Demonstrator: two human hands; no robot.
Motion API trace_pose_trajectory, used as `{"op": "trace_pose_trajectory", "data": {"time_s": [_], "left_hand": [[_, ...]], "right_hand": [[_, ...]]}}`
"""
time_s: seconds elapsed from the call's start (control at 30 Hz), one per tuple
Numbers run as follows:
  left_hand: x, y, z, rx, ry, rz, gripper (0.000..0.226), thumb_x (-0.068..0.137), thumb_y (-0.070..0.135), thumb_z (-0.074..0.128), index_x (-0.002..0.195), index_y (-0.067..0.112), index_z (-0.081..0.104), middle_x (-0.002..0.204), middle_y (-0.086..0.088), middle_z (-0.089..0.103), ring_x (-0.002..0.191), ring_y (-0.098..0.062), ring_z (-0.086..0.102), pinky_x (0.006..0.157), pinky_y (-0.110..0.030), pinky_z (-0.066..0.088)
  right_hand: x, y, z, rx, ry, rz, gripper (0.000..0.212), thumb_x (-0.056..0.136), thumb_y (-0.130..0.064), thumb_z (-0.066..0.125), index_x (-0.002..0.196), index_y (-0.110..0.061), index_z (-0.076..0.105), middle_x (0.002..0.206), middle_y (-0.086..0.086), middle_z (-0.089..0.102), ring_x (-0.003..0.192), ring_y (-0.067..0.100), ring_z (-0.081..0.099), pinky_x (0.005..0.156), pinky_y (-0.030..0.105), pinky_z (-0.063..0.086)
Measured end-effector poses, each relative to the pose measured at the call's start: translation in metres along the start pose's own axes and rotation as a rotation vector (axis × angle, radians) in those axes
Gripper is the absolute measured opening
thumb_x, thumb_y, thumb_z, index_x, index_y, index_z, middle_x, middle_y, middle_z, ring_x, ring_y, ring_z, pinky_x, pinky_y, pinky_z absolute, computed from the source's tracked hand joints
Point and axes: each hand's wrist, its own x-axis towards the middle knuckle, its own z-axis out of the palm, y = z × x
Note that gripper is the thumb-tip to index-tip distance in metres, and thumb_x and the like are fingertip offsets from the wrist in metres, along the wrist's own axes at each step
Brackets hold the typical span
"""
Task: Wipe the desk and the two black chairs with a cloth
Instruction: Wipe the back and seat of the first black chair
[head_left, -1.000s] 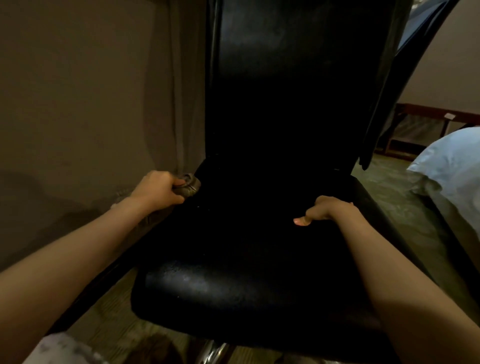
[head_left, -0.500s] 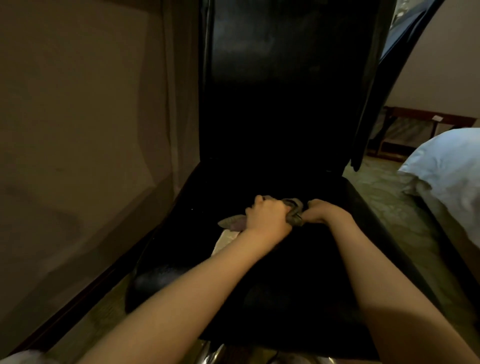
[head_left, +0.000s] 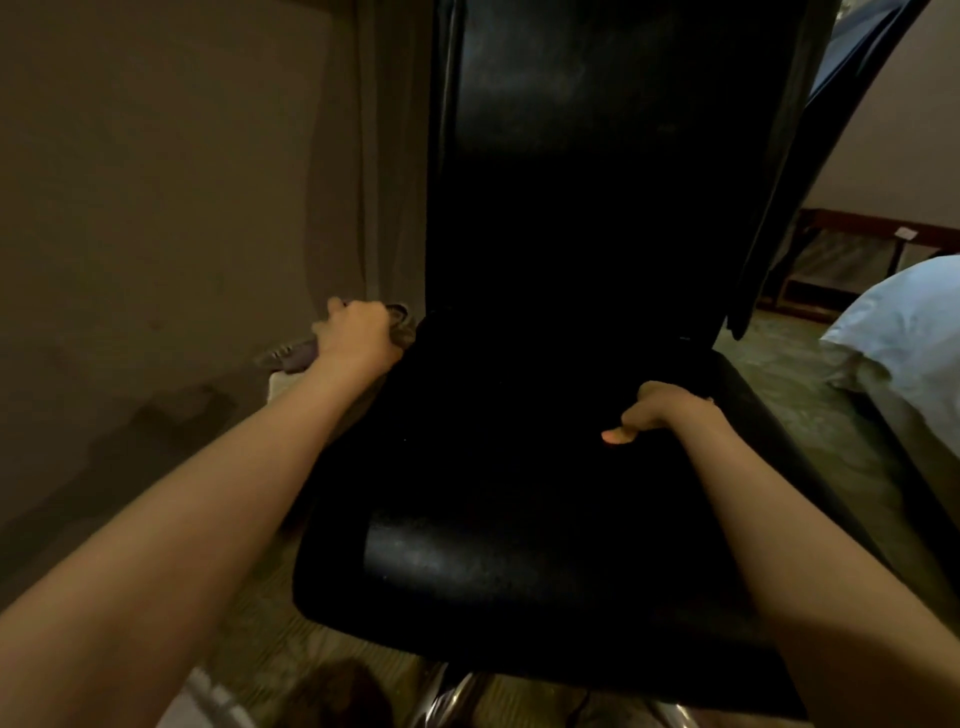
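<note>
A black leather chair (head_left: 545, 441) with a tall backrest fills the middle of the view. My left hand (head_left: 358, 335) grips a bunched grey cloth (head_left: 293, 356) at the back left corner of the seat, and part of the cloth trails out to the left. My right hand (head_left: 660, 410) rests on the right part of the seat with its fingers curled under and its thumb pointing left; it holds nothing. A second black chair (head_left: 810, 156) leans behind the first on the right, mostly hidden.
A beige wall (head_left: 156, 208) and a curtain (head_left: 379, 156) stand close on the left. A bed with white bedding (head_left: 909, 343) lies at the right. A wooden luggage rack (head_left: 857, 260) stands at the far right wall. The chair's chrome base (head_left: 457, 696) shows below the seat.
My left hand has swept the cloth from the middle of the seat, next to my right hand, back to the seat's back left corner. My right hand has stayed on the seat.
</note>
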Motion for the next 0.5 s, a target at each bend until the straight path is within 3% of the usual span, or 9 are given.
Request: {"op": "trace_pose_trajectory", "data": {"time_s": [0.07,0.17,0.23,0.3,0.37,0.5], "left_hand": [[0.007,0.007,-0.008,-0.074,-0.004,0.095,0.038,0.087,0.027,0.06,0.122,0.012,0.058,0.116,-0.019,0.056,0.117,-0.039,0.041,0.095,-0.047,0.039],[0.018,0.028,-0.001,-0.096,-0.011,0.227,0.034,0.083,0.035,0.06,0.115,0.025,0.064,0.11,-0.014,0.062,0.112,-0.038,0.05,0.09,-0.042,0.045],[0.024,0.042,0.015,-0.138,-0.04,0.28,0.033,0.081,0.036,0.061,0.111,0.022,0.066,0.107,-0.014,0.063,0.108,-0.037,0.053,0.088,-0.042,0.047],[0.027,0.053,0.033,-0.149,-0.077,0.298,0.035,0.082,0.034,0.06,0.112,0.016,0.065,0.11,-0.015,0.061,0.111,-0.037,0.051,0.09,-0.045,0.047],[0.038,0.054,0.048,-0.123,-0.105,0.283,0.037,0.086,0.032,0.056,0.117,0.012,0.061,0.116,-0.017,0.056,0.116,-0.036,0.044,0.093,-0.048,0.043],[0.067,0.044,0.06,-0.109,-0.155,0.306,0.035,0.092,0.026,0.054,0.122,0.009,0.056,0.123,-0.017,0.052,0.121,-0.034,0.037,0.096,-0.049,0.038]], "right_hand": [[-0.004,-0.032,-0.002,-0.125,0.093,-0.088,0.067,0.083,-0.025,0.069,0.139,-0.006,0.037,0.144,0.015,0.038,0.138,0.035,0.025,0.114,0.056,0.007],[0.011,-0.099,0.011,-0.1,0.17,-0.179,0.083,0.075,-0.036,0.076,0.143,-0.01,0.035,0.146,0.011,0.037,0.136,0.029,0.032,0.113,0.047,0.024],[0.022,-0.137,0.031,-0.161,0.177,-0.14,0.09,0.075,-0.039,0.074,0.146,-0.009,0.028,0.15,0.01,0.032,0.138,0.027,0.03,0.113,0.043,0.027],[0.036,-0.156,0.049,-0.227,0.186,-0.121,0.083,0.08,-0.033,0.068,0.146,-0.009,0.025,0.15,0.011,0.029,0.137,0.027,0.029,0.112,0.04,0.028],[0.052,-0.163,0.058,-0.226,0.154,-0.072,0.08,0.08,-0.032,0.068,0.146,-0.011,0.027,0.148,0.012,0.03,0.136,0.026,0.031,0.111,0.039,0.03],[0.063,-0.155,0.055,-0.144,-0.028,0.048,0.111,0.073,-0.054,0.071,0.151,-0.007,0.008,0.157,0.011,0.008,0.144,0.025,0.011,0.117,0.034,0.017]]}}
